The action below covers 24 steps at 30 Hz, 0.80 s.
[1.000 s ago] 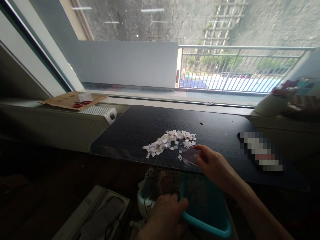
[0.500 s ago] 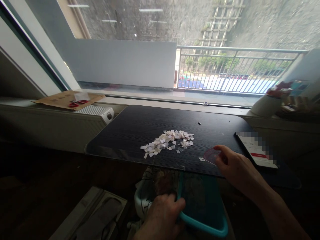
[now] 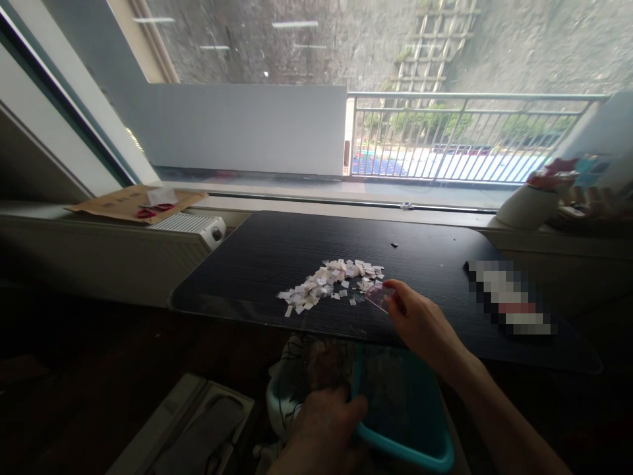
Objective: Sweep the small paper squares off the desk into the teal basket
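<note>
A heap of small white paper scraps (image 3: 330,282) lies on the dark table (image 3: 277,257) by the window. My right hand (image 3: 422,324) pinches a small clear pinkish plastic card (image 3: 380,295) flat against the tabletop, right at the heap's right end. Below the table's near edge, my left hand (image 3: 321,429) grips the rim of a teal bin (image 3: 410,448), whose inside shows a bag and dark contents.
A white booklet (image 3: 509,305) lies at the table's right. Red scissors (image 3: 152,210) rest on brown cardboard on the sill, above a white radiator (image 3: 190,224). A white pot (image 3: 527,206) stands at the far right. A grey case sits on the floor at lower left.
My right hand swung out to the right with the card, then came back left to the edge of the scrap heap. The left hand stayed on the bin.
</note>
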Available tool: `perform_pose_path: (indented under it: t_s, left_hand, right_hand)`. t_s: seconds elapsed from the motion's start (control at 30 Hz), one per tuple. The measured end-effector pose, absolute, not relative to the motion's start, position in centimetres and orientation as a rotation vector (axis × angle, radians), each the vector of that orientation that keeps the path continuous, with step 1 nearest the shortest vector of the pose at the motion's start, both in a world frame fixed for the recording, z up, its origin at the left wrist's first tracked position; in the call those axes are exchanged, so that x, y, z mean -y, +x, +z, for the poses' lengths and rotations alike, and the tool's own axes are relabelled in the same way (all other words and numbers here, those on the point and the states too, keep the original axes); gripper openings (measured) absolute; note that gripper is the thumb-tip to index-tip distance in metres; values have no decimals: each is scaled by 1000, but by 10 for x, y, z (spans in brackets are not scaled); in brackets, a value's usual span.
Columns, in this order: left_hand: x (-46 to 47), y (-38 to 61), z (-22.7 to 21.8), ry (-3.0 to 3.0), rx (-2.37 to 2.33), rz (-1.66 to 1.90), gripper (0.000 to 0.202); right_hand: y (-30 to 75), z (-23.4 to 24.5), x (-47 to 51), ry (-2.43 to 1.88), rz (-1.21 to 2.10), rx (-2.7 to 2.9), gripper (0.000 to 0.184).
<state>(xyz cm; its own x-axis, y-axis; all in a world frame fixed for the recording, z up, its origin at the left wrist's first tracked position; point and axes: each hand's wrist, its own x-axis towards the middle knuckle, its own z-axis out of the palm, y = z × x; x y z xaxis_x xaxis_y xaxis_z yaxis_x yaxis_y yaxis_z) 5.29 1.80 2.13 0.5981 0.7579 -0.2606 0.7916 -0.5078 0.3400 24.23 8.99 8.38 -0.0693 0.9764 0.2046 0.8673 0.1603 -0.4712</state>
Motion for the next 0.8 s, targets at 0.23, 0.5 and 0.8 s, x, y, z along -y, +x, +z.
perform_pose_path:
  t_s: [0.23, 0.5, 0.8]
  left_hand:
    - [-16, 52, 19, 2401, -1250, -74, 18]
    - [-15, 56, 14, 2437, -1260, -114, 18]
    - [-18, 54, 15, 2411, -1249, -181, 18]
  right_hand:
    - [269, 88, -79, -1735, 273, 2004, 35]
    - [302, 88, -70, -2016, 59, 1936, 36]
    - [293, 78, -57, -1849, 202, 1927, 33]
